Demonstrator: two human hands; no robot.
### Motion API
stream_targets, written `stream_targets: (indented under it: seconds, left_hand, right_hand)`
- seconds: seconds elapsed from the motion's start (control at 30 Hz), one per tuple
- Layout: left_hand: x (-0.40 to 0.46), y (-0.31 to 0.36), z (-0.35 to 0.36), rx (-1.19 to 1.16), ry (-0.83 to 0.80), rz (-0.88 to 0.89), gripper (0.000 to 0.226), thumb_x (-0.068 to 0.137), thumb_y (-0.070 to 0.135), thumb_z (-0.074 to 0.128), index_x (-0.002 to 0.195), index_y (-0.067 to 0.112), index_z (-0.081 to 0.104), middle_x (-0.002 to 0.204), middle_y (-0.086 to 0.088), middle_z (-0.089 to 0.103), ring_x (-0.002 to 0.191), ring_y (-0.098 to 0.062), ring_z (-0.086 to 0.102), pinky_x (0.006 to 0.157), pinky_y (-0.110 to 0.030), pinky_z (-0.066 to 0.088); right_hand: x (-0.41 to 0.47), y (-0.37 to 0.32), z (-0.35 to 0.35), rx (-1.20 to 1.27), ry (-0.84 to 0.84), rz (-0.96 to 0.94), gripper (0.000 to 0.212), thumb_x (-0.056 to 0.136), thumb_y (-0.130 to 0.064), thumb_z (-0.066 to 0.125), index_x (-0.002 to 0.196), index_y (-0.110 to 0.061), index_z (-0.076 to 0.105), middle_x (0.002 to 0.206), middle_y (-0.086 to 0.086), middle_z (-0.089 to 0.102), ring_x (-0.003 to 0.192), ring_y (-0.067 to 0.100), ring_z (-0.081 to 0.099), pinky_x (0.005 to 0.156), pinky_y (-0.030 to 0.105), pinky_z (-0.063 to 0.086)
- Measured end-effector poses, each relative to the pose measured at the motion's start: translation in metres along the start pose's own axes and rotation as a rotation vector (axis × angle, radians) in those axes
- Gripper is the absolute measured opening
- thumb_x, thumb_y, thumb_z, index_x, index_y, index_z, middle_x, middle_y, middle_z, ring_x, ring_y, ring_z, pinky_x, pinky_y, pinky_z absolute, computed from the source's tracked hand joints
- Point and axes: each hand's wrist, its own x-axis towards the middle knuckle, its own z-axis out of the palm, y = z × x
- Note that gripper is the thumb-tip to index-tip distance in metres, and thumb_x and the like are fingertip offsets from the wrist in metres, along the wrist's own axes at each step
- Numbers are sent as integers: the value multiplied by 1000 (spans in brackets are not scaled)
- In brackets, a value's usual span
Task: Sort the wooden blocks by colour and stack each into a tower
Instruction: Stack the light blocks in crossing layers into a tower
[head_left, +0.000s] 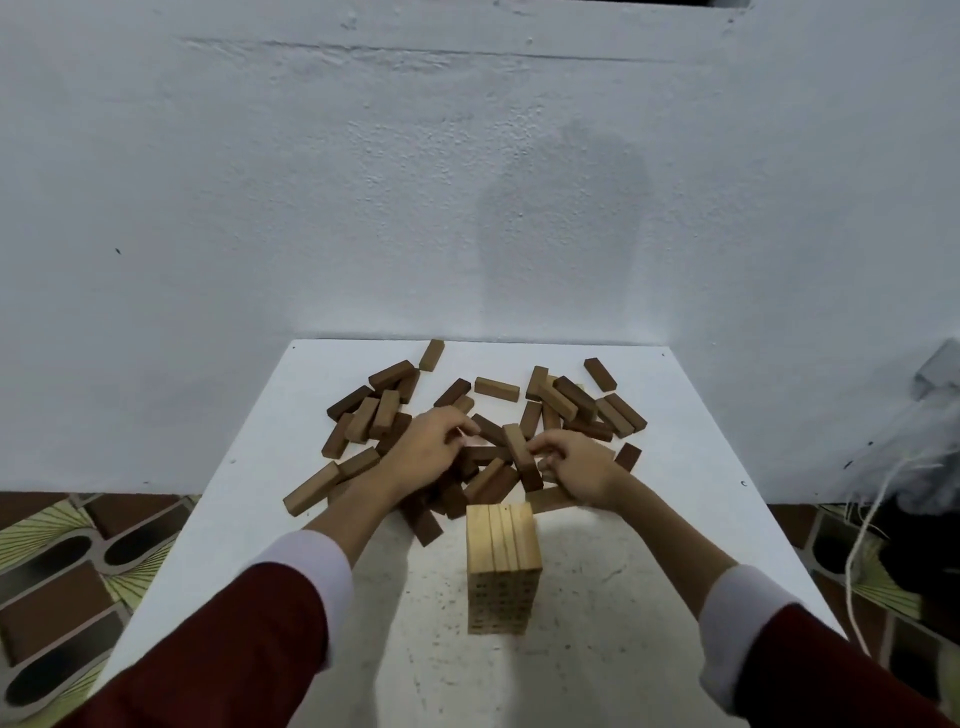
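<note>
A tall tower of light wooden blocks (502, 566) stands near the middle of the white table (701, 499). Behind it lies a loose heap of mixed blocks (519, 415), dark brown and mid brown, spread across the far half. My left hand (428, 449) reaches into the heap's middle with curled fingers; what they hold is hidden among the blocks. My right hand (576, 467) is just right of it, fingers curled against a mid-brown block (519, 448) that lies tilted on the heap. The two hands nearly meet above the tower's far side.
The table stands against a white wall (467, 182). A patterned tile floor (62, 571) shows at left and right. At the right edge are a dark bundle and white cord (862, 530). Stray blocks reach the table's far edge (431, 354).
</note>
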Motion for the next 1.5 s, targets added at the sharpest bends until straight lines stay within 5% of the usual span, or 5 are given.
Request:
stream_targets:
  seconds: [0.43, 0.67, 0.83, 1.17, 1.5]
  left_hand:
    - [23, -15, 16, 259, -166, 145, 28, 88, 25, 63, 115, 17, 63, 121, 3, 57, 116, -16, 45, 98, -36, 39]
    - [51, 0, 20, 238, -187, 182, 24, 94, 19, 55, 116, 14, 63, 122, 3, 59, 119, -14, 44, 102, -32, 36]
    - [72, 21, 27, 293, -248, 219, 37, 93, 11, 50, 130, 16, 52, 133, -1, 52, 126, -17, 40, 104, -37, 36]
    - [114, 40, 43, 339, -279, 230, 56, 92, -3, 37, 144, 16, 33, 150, 0, 33, 136, -18, 26, 106, -32, 27]
    - [144, 26, 65, 363, -368, 209, 39, 94, 1, 39, 130, 10, 50, 126, -11, 45, 116, -25, 41, 97, -40, 37]
  right_hand:
    - [34, 39, -27, -221, 357, 43, 22, 84, 8, 48, 93, -2, 65, 104, 12, 61, 94, 24, 56, 80, 32, 47]
    - [33, 40, -33, 9, 230, 14, 31, 88, 14, 37, 91, 1, 64, 84, 15, 61, 71, 15, 54, 63, 10, 44]
    - [51, 46, -38, -204, 509, 14, 28, 89, 6, 44, 109, 0, 62, 114, 17, 56, 108, 29, 51, 88, 31, 41]
    - [79, 38, -47, 127, 353, -21, 39, 80, 23, 31, 97, 8, 63, 79, 19, 64, 62, 8, 61, 62, 9, 46]
    - [111, 50, -52, -168, 359, 34, 26, 86, -14, 64, 108, -1, 60, 101, 11, 63, 95, 23, 59, 81, 28, 44]
